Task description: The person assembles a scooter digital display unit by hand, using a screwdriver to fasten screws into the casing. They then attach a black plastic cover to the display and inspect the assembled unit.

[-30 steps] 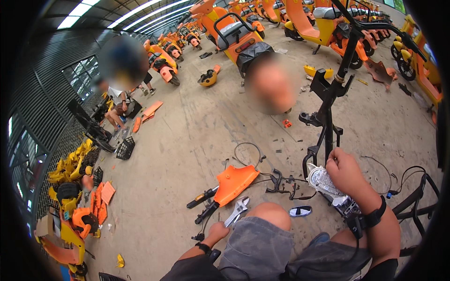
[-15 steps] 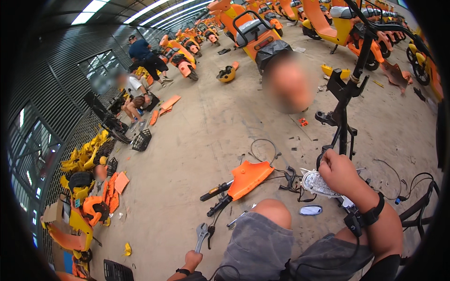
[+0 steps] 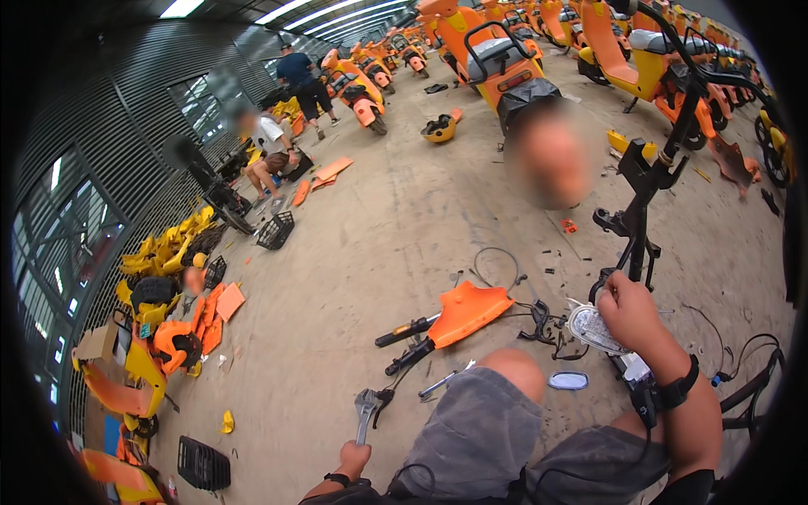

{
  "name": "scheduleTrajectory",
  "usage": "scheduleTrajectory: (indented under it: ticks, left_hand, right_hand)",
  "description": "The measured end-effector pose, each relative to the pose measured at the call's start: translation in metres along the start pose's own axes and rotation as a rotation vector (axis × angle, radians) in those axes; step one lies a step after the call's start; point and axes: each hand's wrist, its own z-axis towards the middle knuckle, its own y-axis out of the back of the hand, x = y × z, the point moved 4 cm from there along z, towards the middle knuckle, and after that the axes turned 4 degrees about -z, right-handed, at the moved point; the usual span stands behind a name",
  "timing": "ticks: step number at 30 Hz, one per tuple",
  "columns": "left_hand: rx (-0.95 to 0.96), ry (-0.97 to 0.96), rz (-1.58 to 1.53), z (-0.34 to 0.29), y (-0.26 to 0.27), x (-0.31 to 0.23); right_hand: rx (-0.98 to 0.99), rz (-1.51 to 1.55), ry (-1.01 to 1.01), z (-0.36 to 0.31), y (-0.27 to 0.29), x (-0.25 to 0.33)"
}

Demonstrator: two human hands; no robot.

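Left hand (image 3: 355, 455), black band at the wrist: fingers folded firmly round the handle of a silver-grey metal adjustable wrench (image 3: 365, 408); head pointing away from the body, just beside a black lever (image 3: 383, 406); gripped low on the handle, probably to leave the head unobstructed; carried left of the left knee (image 3: 513, 370), well apart from the frame.

Right hand (image 3: 631, 311), knuckles uppermost: fingers curled inward over the near side of a clear-faced, pale-rimmed oval lamp unit (image 3: 592, 328); fingertips hidden, hence impossible to tell whether pinching the lamp unit or something behind; lamp unit located near the lower end of a black tubular metal frame (image 3: 641, 210), perhaps steadied there by the hand.

On the dusty grey concrete floor (image 3: 353, 278): curved orange plastic panel (image 3: 467, 316), with black handlebar grips (image 3: 411, 355) at its left; slim silver metal tool (image 3: 446, 380), near the knee; pale, dark-rimmed oval piece (image 3: 568, 380), below the lamp unit; seemingly all laid within easy reach.
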Motion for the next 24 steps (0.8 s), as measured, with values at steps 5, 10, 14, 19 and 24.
scheduleTrajectory:
  ticks: [5,10,14,19,24]
  left_hand:
    - [-0.072,-0.101,-0.168,0.006,0.000,-0.032]
    - [-0.087,-0.366,-0.625,0.011,0.044,-0.114]
    - [0.451,-0.558,-1.262,0.007,0.097,-0.223]
    - [0.794,-0.712,-1.372,-0.031,0.138,-0.349]
    - [0.818,-0.800,-1.282,-0.042,0.131,-0.380]
  right_hand:
    - [0.012,0.006,-0.029,-0.005,0.005,0.004]
    - [-0.012,0.039,-0.017,-0.003,0.000,-0.002]
    - [-0.024,0.031,0.013,-0.004,0.001,0.005]
    - [-0.045,0.064,-0.024,0.004,0.000,-0.009]
    - [-0.056,0.074,-0.008,0.003,0.007,0.002]
